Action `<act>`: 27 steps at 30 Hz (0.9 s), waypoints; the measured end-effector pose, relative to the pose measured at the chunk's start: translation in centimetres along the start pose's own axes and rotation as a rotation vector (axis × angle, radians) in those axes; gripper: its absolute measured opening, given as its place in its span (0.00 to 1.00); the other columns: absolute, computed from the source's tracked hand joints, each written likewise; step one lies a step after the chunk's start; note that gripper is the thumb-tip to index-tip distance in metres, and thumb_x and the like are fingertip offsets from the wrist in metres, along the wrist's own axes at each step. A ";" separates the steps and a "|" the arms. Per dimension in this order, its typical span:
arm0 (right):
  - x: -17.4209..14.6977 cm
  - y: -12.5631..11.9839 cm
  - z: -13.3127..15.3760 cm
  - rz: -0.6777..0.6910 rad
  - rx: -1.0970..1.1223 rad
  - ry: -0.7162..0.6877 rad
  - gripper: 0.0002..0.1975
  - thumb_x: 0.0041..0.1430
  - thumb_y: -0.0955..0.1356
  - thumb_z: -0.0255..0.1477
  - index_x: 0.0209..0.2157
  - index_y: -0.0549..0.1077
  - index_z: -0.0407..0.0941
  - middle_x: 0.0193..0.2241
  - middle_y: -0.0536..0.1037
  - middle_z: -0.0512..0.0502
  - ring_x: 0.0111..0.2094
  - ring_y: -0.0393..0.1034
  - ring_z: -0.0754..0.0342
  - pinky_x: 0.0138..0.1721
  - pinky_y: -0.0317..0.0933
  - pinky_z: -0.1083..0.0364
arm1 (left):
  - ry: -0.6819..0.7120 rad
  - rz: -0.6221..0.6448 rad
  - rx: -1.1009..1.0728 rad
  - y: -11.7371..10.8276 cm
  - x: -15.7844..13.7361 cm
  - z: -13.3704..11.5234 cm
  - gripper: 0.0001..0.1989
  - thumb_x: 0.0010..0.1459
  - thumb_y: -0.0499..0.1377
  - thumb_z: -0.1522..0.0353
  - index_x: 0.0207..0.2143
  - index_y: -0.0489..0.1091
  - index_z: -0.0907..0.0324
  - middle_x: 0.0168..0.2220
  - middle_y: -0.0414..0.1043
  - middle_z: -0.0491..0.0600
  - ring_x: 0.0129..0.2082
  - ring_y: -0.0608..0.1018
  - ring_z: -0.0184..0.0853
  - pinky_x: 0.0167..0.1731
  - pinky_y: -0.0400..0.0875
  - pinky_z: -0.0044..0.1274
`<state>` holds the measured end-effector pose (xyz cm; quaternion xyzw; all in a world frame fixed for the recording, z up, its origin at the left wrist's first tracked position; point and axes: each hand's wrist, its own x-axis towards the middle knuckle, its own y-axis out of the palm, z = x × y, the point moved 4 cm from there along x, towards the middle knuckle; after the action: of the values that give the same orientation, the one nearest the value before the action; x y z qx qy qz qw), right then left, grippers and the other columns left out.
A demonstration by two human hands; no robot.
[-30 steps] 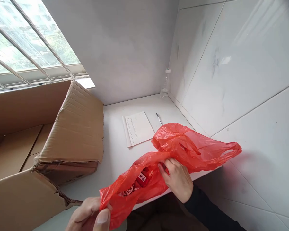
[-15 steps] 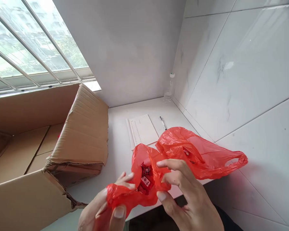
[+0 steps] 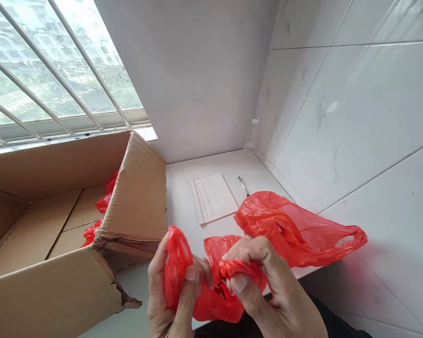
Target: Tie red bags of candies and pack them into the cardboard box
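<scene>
A thin red plastic bag is held up at the table's front edge by both hands. My left hand grips one gathered side of it between thumb and fingers. My right hand pinches the opposite side of its rim. Between them, small red wrapped packets show inside the bag, partly covered by fingers and plastic. A second red plastic bag lies to the right, beyond my right hand, with its loop handle stretched toward the wall and something dark and red inside.
On the left stands an open cardboard box with red bundles inside against its right wall. Toward the back are a notebook, a pen and a clear bottle in the corner. Tiled wall bounds the right.
My right fingers have closed on the bag's rim. My left hand has turned more upright with its gathered side. The bag's mouth has narrowed, and the view has shifted, showing more red bundles in the box.
</scene>
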<state>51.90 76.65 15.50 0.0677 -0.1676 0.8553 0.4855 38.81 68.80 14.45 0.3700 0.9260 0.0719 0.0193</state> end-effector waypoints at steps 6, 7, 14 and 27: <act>1.7 1.9 -0.6 0.177 0.038 0.123 0.18 0.66 0.66 0.41 0.54 0.67 0.51 0.27 0.73 0.53 0.27 0.68 0.56 0.32 0.65 0.57 | -0.302 0.087 -0.047 -0.2 -0.3 0.8 0.22 0.57 0.63 0.53 0.50 0.61 0.45 0.30 0.72 0.42 0.25 0.72 0.30 0.26 0.71 0.19; 1.9 2.1 -0.6 0.204 0.095 0.150 0.19 0.65 0.67 0.42 0.54 0.68 0.50 0.23 0.70 0.55 0.24 0.65 0.58 0.30 0.63 0.58 | -0.322 0.101 -0.050 -0.2 -0.5 0.9 0.23 0.56 0.65 0.52 0.49 0.60 0.45 0.33 0.74 0.43 0.27 0.75 0.32 0.27 0.71 0.20; 2.1 1.8 -0.7 0.224 0.218 0.230 0.11 0.67 0.66 0.40 0.40 0.70 0.46 0.19 0.70 0.57 0.21 0.64 0.60 0.26 0.59 0.60 | -0.286 0.270 0.043 -1.2 0.0 1.6 0.21 0.58 0.63 0.52 0.50 0.67 0.49 0.34 0.74 0.46 0.28 0.74 0.33 0.28 0.69 0.21; 2.2 2.1 1.7 0.142 -0.321 -0.318 0.15 0.69 0.63 0.38 0.50 0.77 0.52 0.57 0.69 0.44 0.60 0.61 0.44 0.64 0.55 0.39 | 0.020 0.494 0.462 -0.2 0.3 2.2 0.20 0.51 0.67 0.64 0.47 0.72 0.53 0.43 0.76 0.54 0.40 0.78 0.44 0.41 0.76 0.30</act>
<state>48.87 76.79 17.22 0.1117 -0.3803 0.8283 0.3960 38.69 69.13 12.26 0.5770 0.8005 -0.1336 -0.0920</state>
